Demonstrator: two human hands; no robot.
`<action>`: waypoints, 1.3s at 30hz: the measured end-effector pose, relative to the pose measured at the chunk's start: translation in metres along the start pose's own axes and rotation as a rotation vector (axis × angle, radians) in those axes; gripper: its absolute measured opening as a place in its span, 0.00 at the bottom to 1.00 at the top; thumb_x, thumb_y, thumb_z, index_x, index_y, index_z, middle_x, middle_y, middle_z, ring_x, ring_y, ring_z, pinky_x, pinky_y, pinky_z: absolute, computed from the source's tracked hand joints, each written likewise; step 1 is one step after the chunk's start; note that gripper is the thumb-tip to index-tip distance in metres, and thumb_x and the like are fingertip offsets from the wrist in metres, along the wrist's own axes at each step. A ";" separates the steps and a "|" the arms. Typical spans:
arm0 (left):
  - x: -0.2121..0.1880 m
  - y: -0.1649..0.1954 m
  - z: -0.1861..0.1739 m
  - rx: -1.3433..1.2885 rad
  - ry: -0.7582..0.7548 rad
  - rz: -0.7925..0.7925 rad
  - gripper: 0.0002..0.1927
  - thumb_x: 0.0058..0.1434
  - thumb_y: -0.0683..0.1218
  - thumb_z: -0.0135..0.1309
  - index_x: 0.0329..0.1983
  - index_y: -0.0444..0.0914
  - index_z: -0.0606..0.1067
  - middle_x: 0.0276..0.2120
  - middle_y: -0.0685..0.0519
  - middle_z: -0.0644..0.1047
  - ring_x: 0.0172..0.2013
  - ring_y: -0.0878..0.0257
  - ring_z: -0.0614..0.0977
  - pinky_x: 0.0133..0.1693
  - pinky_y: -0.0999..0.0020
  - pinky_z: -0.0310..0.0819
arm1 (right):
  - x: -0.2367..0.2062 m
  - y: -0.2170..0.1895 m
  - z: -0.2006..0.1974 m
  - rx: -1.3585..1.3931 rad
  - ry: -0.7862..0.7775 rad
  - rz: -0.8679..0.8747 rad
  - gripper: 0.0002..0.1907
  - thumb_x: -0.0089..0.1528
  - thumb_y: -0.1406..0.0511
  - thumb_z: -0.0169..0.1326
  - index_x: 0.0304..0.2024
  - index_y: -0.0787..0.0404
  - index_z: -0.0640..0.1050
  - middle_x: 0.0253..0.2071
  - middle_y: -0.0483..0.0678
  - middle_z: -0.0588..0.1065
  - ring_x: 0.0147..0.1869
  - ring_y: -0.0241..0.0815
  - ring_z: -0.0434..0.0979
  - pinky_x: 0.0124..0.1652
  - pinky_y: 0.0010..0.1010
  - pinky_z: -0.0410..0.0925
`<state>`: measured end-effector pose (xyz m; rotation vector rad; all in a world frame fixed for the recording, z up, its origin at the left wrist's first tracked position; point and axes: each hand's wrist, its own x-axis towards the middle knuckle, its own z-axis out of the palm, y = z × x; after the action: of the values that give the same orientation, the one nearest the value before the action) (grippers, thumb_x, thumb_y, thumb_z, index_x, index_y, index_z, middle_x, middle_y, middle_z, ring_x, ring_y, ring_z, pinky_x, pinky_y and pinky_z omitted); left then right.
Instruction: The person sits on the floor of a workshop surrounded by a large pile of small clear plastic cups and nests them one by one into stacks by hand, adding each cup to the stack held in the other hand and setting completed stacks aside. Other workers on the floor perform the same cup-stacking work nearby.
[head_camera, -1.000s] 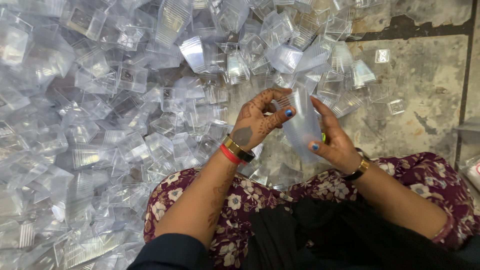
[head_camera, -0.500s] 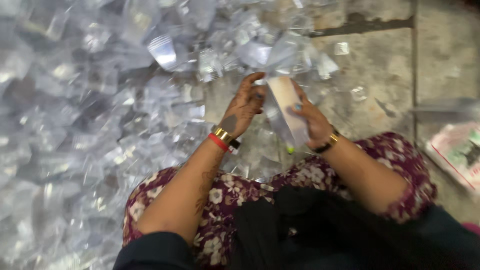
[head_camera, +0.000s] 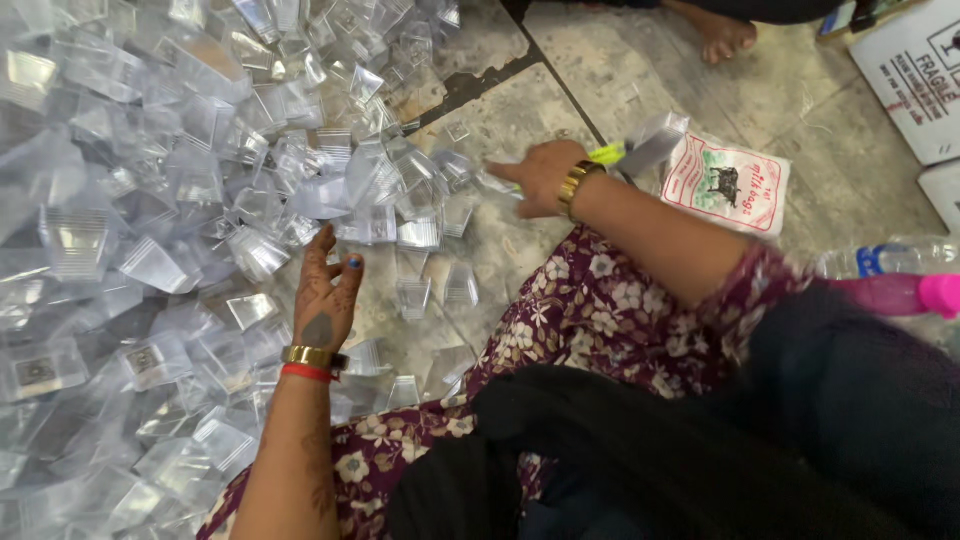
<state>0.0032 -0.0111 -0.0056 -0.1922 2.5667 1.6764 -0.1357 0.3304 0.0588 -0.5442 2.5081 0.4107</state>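
- Left hand (head_camera: 325, 290): lies flat at the edge of the heap of clear plastic boxes (head_camera: 150, 230), fingers stretched fwd and loosely spread, thumb out to the right. Holds nothing; fingertips touch the small boxes just ahead. Gold bangle + red band on the wrist.
- Right hand (head_camera: 540, 178): reaches out over the stone floor (head_camera: 560, 90) to the heap's right edge, index finger pointing left at the nearest clear box (head_camera: 495, 180). Fingers partly curled; whether anything is pinched under the palm, cannot tell. Gold bangle on the wrist.
- Clear boxes: small, see-through, piled loosely across the whole left half of the view; a few strays lie apart on the floor btwn the two hands, e.g. one stray box (head_camera: 413, 297) near the knee.
- Stack of nested clear pieces (head_camera: 655, 143): just behind the right wrist, beside a yellow-green marker (head_camera: 605, 154); not held.
- Printed white bag (head_camera: 727, 183): flat on the floor, right of the wrist.
- Floral skirt (head_camera: 600, 320) w/ dark cloth over the lap, lower centre.
- Plastic bottle w/ pink part (head_camera: 900, 275): lying at right edge.
- Cardboard carton (head_camera: 910, 75): top right corner; another person's bare foot (head_camera: 722, 35) at top edge.
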 end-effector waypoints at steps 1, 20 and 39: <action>0.000 -0.001 0.001 0.040 -0.014 0.000 0.43 0.66 0.65 0.49 0.75 0.37 0.56 0.69 0.40 0.64 0.58 0.49 0.77 0.55 0.55 0.74 | 0.006 0.005 0.008 -0.137 -0.091 0.006 0.37 0.59 0.52 0.59 0.71 0.32 0.64 0.50 0.49 0.79 0.53 0.48 0.79 0.46 0.40 0.72; 0.004 -0.026 0.019 0.579 -0.196 -0.104 0.43 0.61 0.66 0.54 0.74 0.43 0.59 0.73 0.37 0.54 0.70 0.38 0.59 0.65 0.50 0.58 | 0.023 0.067 0.057 -0.654 0.091 0.187 0.16 0.62 0.59 0.54 0.50 0.52 0.84 0.55 0.46 0.76 0.63 0.52 0.68 0.49 0.45 0.68; -0.024 -0.008 0.046 1.147 -0.680 -0.507 0.30 0.52 0.53 0.70 0.58 0.43 0.78 0.59 0.45 0.76 0.59 0.49 0.78 0.60 0.56 0.73 | -0.028 -0.152 0.102 0.304 0.469 -0.241 0.08 0.61 0.64 0.50 0.41 0.53 0.79 0.41 0.51 0.76 0.50 0.52 0.75 0.41 0.46 0.71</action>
<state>0.0271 0.0294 -0.0280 -0.1313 2.2110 -0.0379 -0.0002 0.2459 -0.0347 -0.8850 2.8190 -0.2151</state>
